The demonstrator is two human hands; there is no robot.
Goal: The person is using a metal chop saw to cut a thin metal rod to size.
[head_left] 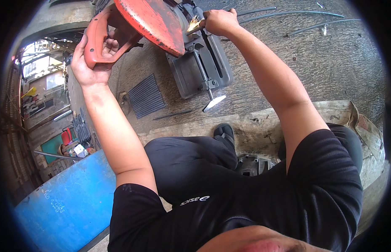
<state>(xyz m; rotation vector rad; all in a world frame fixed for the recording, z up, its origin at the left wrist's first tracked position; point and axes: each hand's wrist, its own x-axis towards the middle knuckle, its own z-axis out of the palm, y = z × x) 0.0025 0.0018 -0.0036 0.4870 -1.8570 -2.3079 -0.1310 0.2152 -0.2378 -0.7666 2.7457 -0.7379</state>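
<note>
My left hand (pixel 87 72) is wrapped round the red loop handle (pixel 93 44) of a cut-off saw, at the upper left. The saw's scuffed red blade guard (pixel 152 25) hides most of the disc. Sparks (pixel 193 23) fly beside the guard's right edge. Close by them, my right hand (pixel 220 22) is closed on a dark metal bar (pixel 197 29), whose far part is hidden. Below lies the saw's grey base (pixel 185 77) with a clamp screw (pixel 199 66) ending in a bright metal crank (pixel 214 103).
Several cut rods (pixel 146 96) lie side by side left of the base, with one loose rod (pixel 173 114) nearer. Long rods (pixel 288 14) stretch across the floor at upper right. A worn sheet (pixel 258 122) lies under my foot (pixel 224 132). A blue panel (pixel 73 201) stands at lower left.
</note>
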